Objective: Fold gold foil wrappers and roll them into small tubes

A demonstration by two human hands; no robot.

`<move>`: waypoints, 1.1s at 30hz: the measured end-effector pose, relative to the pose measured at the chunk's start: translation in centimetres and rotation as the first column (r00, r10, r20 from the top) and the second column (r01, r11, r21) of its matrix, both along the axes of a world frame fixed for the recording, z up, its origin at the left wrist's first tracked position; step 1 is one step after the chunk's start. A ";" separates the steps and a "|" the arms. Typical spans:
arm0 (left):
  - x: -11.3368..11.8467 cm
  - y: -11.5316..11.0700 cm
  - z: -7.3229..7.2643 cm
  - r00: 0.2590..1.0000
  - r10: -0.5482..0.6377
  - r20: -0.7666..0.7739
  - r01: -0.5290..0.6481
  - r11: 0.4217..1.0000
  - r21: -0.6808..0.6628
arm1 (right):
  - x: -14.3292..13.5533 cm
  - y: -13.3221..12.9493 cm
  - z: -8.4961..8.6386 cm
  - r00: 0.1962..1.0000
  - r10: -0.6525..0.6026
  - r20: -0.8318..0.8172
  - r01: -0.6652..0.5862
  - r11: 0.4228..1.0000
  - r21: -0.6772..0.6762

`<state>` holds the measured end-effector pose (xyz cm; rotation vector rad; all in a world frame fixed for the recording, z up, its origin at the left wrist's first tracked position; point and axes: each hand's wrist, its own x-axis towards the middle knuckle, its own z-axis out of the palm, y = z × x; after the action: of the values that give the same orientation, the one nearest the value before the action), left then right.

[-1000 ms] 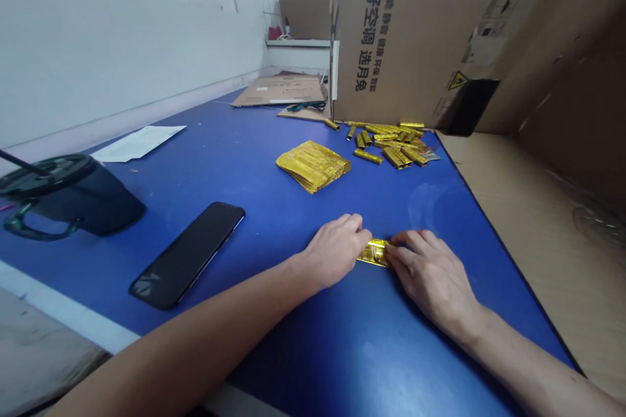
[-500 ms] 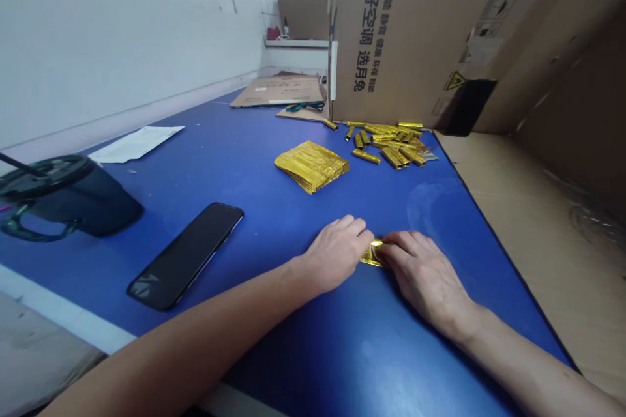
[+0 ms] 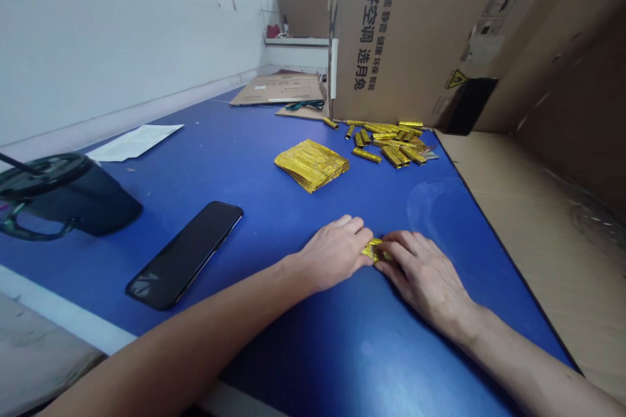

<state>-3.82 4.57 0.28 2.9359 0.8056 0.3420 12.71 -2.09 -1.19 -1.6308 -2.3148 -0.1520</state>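
On the blue tabletop (image 3: pixel 313 313), a piece of gold foil paper (image 3: pixel 372 251) lies between my two hands, mostly covered by the fingers. My left hand (image 3: pixel 338 249) grips its left end with bent fingers. At its right end, my right hand (image 3: pixel 421 266) has its fingers curled onto the foil, thumb at the near edge. Beyond the hands sits a fanned stack of gold foil paper (image 3: pixel 312 164). Farther back, a heap of folded gold foil pieces (image 3: pixel 395 142), several of them tube-like, lies against the cardboard box.
A black phone (image 3: pixel 184 255) lies left of my forearm. Farther left stands a dark lidded mug (image 3: pixel 78 195) with a straw, near a white paper sheet (image 3: pixel 139 142). A large cardboard box (image 3: pixel 405 32) rises at the back right, and flattened cardboard (image 3: pixel 278 89) lies behind.
The gold foil between my hands has become narrower and more crumpled, its near edge drawn in. My right thumb has shifted toward the left hand. Both hands stay in nearly the same place.
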 end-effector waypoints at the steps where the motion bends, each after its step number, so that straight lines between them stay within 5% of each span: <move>1: 0.0 -0.1 0.0 1.000 0.008 -0.002 -0.008 1.000 0.006 | 0.0 0.0 0.0 1.000 -0.003 -0.008 0.003 1.000 0.007; 14: -0.7 0.5 0.4 0.996 -0.080 -0.027 0.078 0.995 -0.068 | 1.2 0.0 0.7 0.991 0.091 -0.095 -0.101 0.989 -0.111; 33: -0.6 0.5 0.0 0.997 -0.065 -0.036 0.064 0.998 -0.025 | 1.1 0.6 0.2 0.974 0.052 -0.222 -0.071 0.994 -0.081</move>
<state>-4.46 5.12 0.32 2.9464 0.7116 0.2732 13.80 -1.48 -1.02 -1.5284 -2.2267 0.1411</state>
